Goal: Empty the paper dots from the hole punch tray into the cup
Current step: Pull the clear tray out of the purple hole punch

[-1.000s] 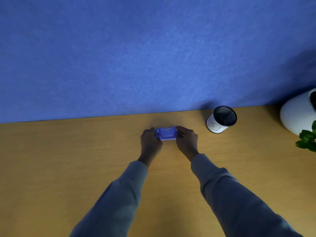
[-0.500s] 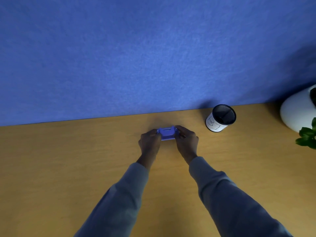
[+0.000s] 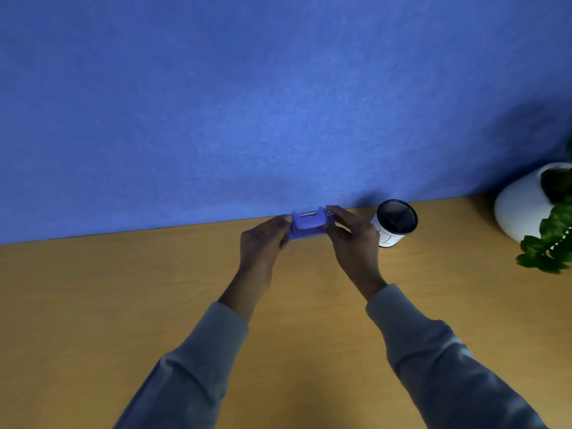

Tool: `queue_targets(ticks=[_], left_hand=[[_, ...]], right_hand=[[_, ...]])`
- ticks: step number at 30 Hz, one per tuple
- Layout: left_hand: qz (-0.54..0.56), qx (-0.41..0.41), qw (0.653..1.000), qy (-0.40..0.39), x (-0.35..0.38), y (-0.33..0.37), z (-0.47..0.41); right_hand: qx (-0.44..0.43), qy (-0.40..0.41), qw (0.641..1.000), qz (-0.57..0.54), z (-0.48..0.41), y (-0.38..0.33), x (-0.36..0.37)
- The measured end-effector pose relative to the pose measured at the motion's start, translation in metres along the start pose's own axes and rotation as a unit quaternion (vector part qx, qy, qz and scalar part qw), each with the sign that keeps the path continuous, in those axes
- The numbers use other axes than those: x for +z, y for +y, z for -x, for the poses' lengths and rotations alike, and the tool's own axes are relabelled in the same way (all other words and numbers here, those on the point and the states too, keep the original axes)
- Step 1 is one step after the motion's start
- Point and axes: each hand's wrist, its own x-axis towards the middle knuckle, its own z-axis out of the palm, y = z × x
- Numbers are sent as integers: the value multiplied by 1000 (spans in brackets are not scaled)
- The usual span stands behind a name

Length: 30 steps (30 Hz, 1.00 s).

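Note:
A small purple hole punch (image 3: pixel 308 226) is held above the wooden desk (image 3: pixel 123 305), in front of the blue wall. My left hand (image 3: pixel 263 243) grips its left end and my right hand (image 3: pixel 353 243) grips its right end. Its tray and any paper dots are hidden from me. A white cup (image 3: pixel 394 224) with a dark inside and black line markings stands upright on the desk just right of my right hand, apart from the punch.
A blue partition wall (image 3: pixel 278 103) rises along the desk's far edge. A round white plant pot (image 3: pixel 523 209) with green leaves (image 3: pixel 551 243) stands at the far right. Bare wood stretches left of my arms and toward me.
Both hands have lifted the hole punch off the desk and carried it up and slightly right, closer to the cup. The cup has not moved.

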Motion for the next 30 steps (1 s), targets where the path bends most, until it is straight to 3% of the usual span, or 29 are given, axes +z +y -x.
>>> queue_targets(ticks=[4, 12, 18, 23, 26, 30], left_hand=[[47, -1, 998, -43, -1, 28, 30], [123, -86, 988, -31, -30, 19, 74], [3, -167, 970, -176, -43, 23, 88], [-50, -164, 954, -246, -44, 28, 99], [-39, -154, 951, -265, -46, 27, 109], [-29, -132, 960, -247, -46, 20, 124]], right_hand=[[-40, -12, 999, -33, 5, -26, -15], [1, -113, 986, -126, 41, -30, -38], [2, -252, 959, -128, 45, -46, -54], [-17, -348, 933, -85, 41, -63, -61], [0, -360, 927, -107, 46, -68, -60], [85, -294, 935, -178, 68, -66, -56]])
